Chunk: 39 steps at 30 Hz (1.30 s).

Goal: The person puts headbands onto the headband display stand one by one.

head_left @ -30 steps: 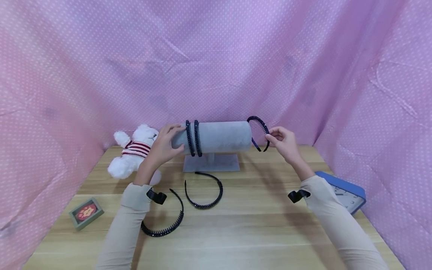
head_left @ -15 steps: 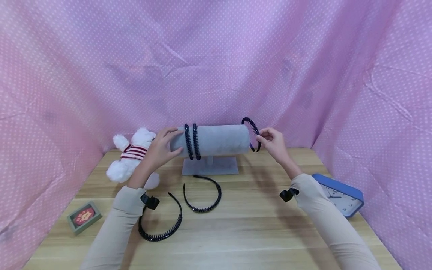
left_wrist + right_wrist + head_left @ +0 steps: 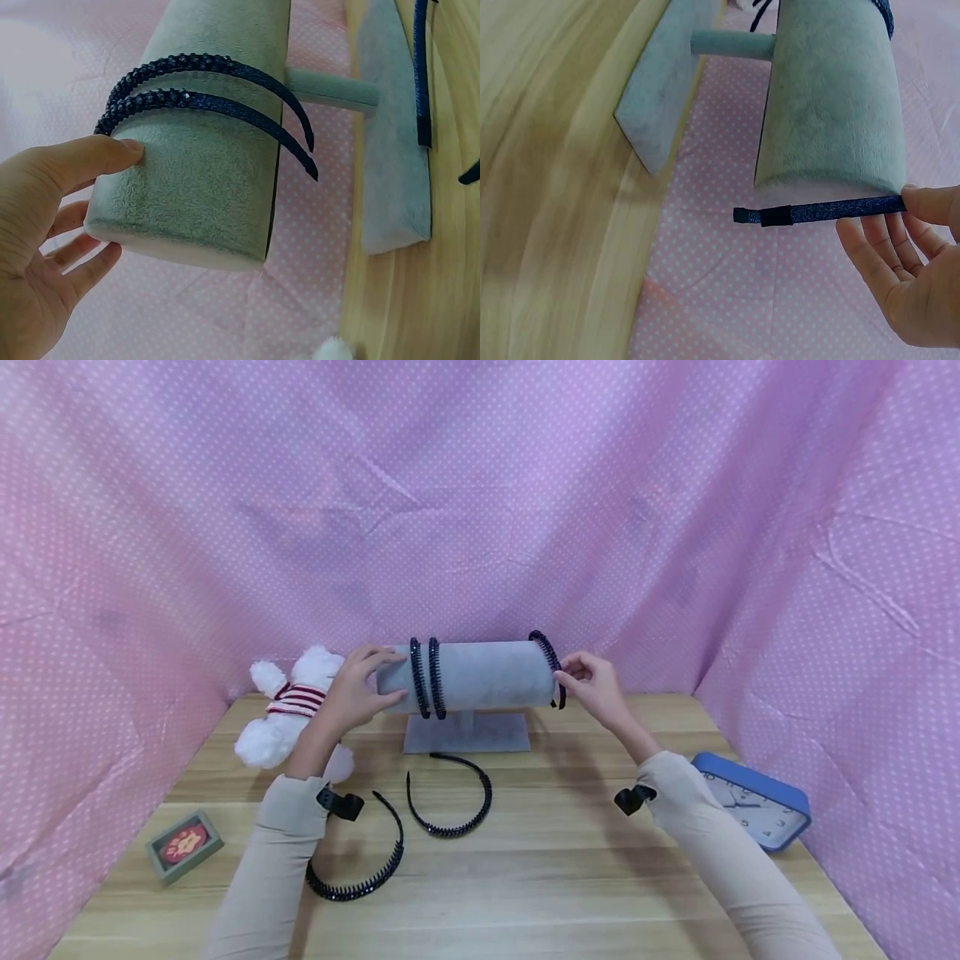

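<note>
A grey, velvety cylindrical headband stand point(image 3: 491, 675) lies horizontally on a post and flat base. My left hand point(image 3: 358, 689) grips its left end, thumb on the near side in the left wrist view. Close to that hand, two black beaded headbands point(image 3: 172, 100) sit around the cylinder side by side. My right hand point(image 3: 596, 687) pinches a third headband point(image 3: 840, 211) between thumb and fingers. This toothed headband stands at the cylinder's right end, its top arching over the end's edge in the head view.
Two more headbands lie on the wooden table, one headband point(image 3: 487, 793) before the stand and another headband point(image 3: 360, 891) nearer. A white plush toy point(image 3: 300, 702) is behind my left arm. A small framed picture point(image 3: 183, 846) lies left, a blue clock point(image 3: 753, 797) right. Pink cloth point(image 3: 480, 510) hangs behind.
My right hand has moved left with the headband, from beside the cylinder's right end to right at it. My left hand has kept its grip on the left end.
</note>
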{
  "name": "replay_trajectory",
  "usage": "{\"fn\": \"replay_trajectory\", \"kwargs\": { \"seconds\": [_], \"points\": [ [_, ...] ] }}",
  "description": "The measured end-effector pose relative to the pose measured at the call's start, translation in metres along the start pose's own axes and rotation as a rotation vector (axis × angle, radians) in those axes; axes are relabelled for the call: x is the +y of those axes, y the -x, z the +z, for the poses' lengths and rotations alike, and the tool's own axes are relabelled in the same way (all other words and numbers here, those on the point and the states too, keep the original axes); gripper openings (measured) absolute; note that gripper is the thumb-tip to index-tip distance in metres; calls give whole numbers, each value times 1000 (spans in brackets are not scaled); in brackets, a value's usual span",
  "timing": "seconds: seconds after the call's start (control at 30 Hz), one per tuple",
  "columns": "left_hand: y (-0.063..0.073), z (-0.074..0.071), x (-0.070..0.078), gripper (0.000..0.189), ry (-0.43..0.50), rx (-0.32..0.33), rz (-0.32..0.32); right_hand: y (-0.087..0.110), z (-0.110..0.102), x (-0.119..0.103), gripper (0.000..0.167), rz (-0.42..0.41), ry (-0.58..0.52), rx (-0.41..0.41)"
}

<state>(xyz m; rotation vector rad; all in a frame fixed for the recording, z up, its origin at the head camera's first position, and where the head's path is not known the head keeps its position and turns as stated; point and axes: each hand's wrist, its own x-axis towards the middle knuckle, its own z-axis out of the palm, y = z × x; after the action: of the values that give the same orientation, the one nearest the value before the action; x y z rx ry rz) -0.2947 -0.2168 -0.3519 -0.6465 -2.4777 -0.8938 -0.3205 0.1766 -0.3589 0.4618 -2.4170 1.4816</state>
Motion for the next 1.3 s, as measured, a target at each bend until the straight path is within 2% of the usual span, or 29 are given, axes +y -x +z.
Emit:
{"fn": "replay_trajectory", "kwargs": {
  "seconds": [0.2, 0.47, 0.57, 0.67, 0.73, 0.83, 1.0, 1.17, 1.3],
  "points": [
    [-1, 1, 0, 53, 4, 14, -6, 5, 3, 1, 17, 7, -36, -18],
    [0, 1, -1, 52, 16, 18, -23, 0, 0, 1, 22, -33, 14, -69],
    [1, 2, -2, 52, 20, 13, -34, -5, -3, 1, 36, -21, 43, -98],
    [1, 2, -3, 52, 26, 6, -45, -13, -6, 1, 66, -3, 59, -155],
    [1, 2, -3, 53, 27, 4, -47, -19, -9, -1, 85, 8, 68, -215],
    [2, 2, -3, 53, 30, 8, -37, -29, -14, -3, 98, 10, 58, -328],
    [1, 2, -4, 53, 33, 9, -26, -41, -20, -3, 98, -5, 64, -461],
    [1, 2, -6, 52, 33, 8, -22, -43, -23, -4, 94, -30, 87, -509],
    [1, 2, -6, 52, 42, 10, -15, -44, -27, -5, 79, -62, 115, -524]
  ]
}}
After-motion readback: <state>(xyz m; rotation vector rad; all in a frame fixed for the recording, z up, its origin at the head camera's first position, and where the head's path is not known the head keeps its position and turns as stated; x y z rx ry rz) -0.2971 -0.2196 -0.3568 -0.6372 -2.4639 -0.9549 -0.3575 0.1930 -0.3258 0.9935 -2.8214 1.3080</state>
